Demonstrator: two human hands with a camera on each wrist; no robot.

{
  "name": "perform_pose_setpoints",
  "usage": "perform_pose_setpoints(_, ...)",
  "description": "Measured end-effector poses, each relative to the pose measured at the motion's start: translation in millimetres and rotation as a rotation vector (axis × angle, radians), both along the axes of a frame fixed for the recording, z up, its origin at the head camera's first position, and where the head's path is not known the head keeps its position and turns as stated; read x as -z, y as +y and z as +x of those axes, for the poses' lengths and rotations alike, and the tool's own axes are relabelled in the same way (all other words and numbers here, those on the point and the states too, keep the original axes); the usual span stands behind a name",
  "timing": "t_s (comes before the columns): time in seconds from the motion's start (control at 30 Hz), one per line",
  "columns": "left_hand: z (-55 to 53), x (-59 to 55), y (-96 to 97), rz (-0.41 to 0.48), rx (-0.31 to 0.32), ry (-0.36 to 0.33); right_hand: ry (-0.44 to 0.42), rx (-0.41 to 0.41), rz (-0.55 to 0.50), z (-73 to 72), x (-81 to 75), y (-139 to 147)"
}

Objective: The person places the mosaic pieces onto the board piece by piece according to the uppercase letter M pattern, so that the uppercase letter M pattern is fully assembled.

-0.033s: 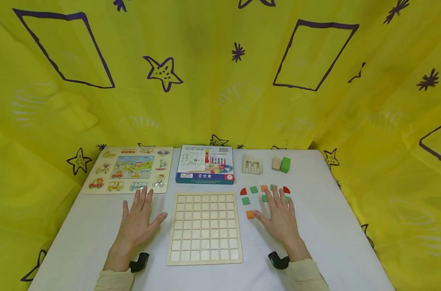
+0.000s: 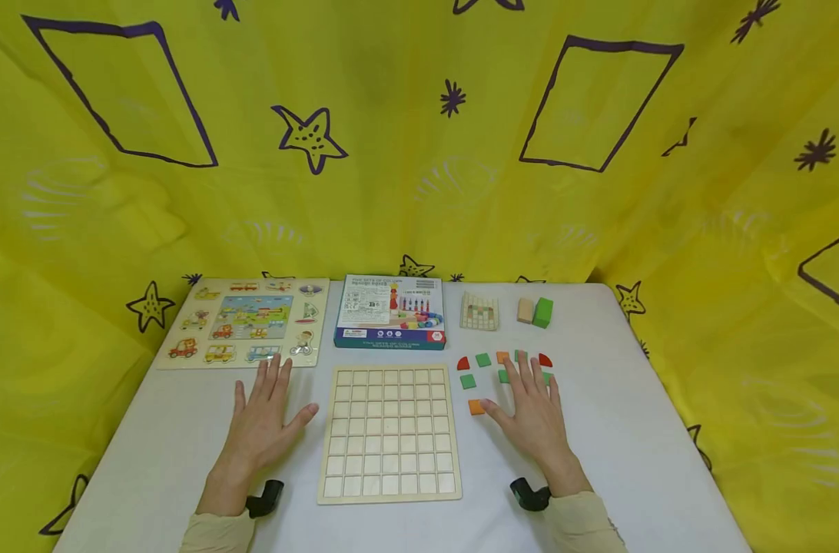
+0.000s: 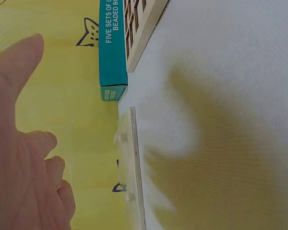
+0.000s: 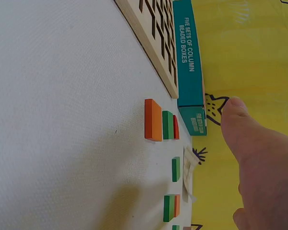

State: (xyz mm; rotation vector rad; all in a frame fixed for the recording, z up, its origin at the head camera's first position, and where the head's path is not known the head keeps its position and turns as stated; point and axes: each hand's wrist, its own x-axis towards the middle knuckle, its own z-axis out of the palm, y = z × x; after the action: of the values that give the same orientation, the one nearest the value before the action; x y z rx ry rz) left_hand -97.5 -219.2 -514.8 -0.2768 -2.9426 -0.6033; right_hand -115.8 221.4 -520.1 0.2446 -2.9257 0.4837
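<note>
A wooden grid board with square recesses lies flat between the two hands. To its left, my left hand is held with fingers spread and nothing in it; its shadow falls on the cloth in the left wrist view. My right hand, fingers spread too, is over several small coloured tiles and hides some of them. An orange square tile shows by the right thumb. Green square tiles and red quarter-round tiles lie beyond. In the right wrist view the thumb stands apart from the orange tile.
A vehicle picture puzzle lies at the back left. Beside it is a bead-set box. A small patterned card, a plain wooden block and a green block are at the back right. Yellow cloth hangs behind the table.
</note>
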Motion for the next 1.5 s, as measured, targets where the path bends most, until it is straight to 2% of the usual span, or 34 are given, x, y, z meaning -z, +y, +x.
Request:
perform_pose_setpoints(0.33,3.8,1.5,1.1,0.043,0.057,0.006,0.003,-0.008,-0.027,0.7,2.0,-3.2)
perform_pose_setpoints(0.5,5.8,1.3,3.1,0.095,0.077,-0.059,-0.009,-0.029,-0.043,-3.9,0.5,-5.8)
perform_pose_setpoints(0.63,11.6,1.0,4.4,0.133,0.089,-0.110,-0.022,-0.056,-0.053,-9.6,-1.5,-10.6)
perform_pose_setpoints(1.0,27.8,4.0,14.2,0.160,0.108,-0.215,-0.067,-0.106,-0.054,-24.0,-4.7,-23.9)
perform_pose_setpoints(1.2,35.6,5.8,19.0,0.168,0.105,-0.269,-0.107,-0.128,-0.070,-33.6,-6.8,-30.5)
perform_pose_setpoints(1.5,43.0,12.6,22.6,0.146,0.131,-0.294,-0.086,-0.189,-0.052,-60.2,-11.3,-32.8)
